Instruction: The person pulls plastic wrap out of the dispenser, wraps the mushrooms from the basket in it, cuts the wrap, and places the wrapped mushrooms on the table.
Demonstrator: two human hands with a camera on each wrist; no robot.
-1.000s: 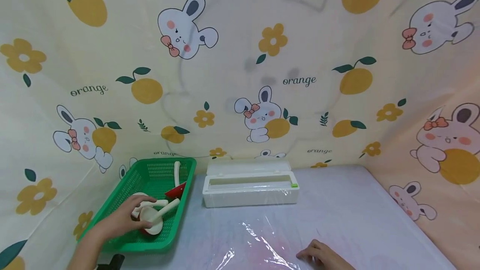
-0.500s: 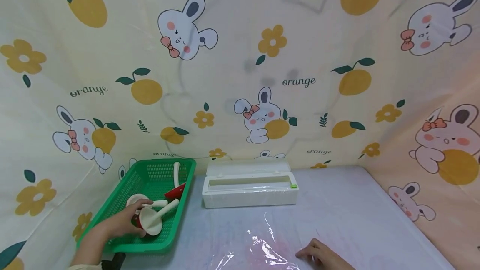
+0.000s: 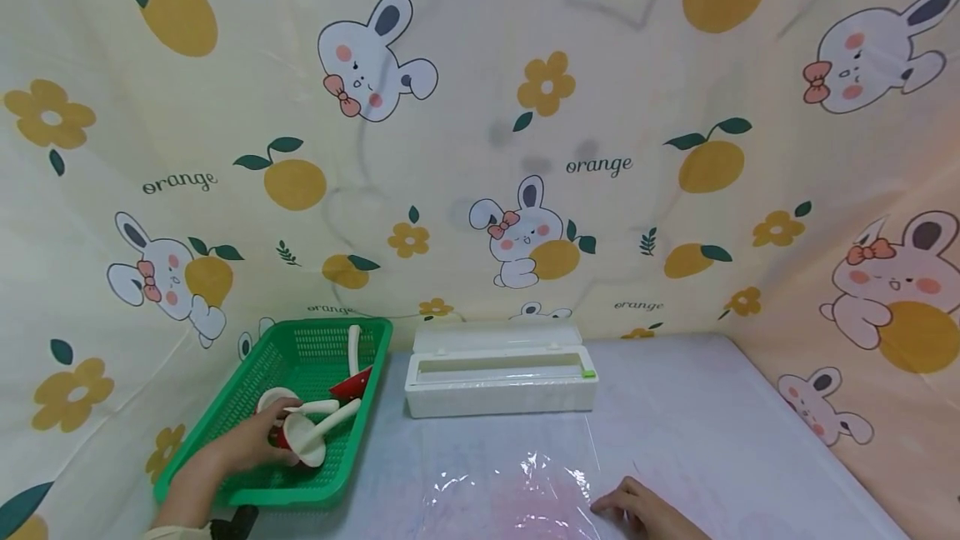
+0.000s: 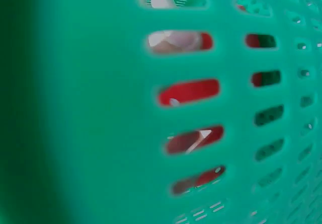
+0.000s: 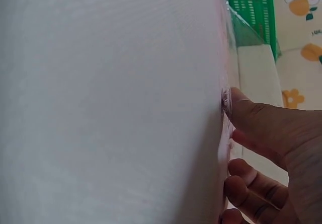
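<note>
At the left, my left hand [image 3: 255, 442] reaches into a green basket [image 3: 333, 490], fingers and thumb curled around the red side of a small pan [image 3: 306, 438] with a white round inside and a white handle. Another white-handled piece [image 3: 322, 407] lies by the fingertips. In the left wrist view, the basket wall [image 4: 100, 108] covers most of the scene; red shows through its slots. My right hand [image 5: 266, 153] pinches the edge of clear cling film [image 5: 229, 73] between thumb and index finger. The film [image 3: 525, 490] stretches over the table front, glossy and wrinkled.
Behind the film stands a white cling film dispenser [image 3: 501, 394], lid raised, with a green slider [image 3: 588, 373] at its right end. A red piece [image 3: 351, 383] with a white handle leans in the basket. A printed curtain [image 3: 450, 140] hangs behind the table.
My left hand has shifted its hold on the pan, its thumb moving off the white face toward the red side. The film's wrinkles have changed; my right hand has stayed in place.
</note>
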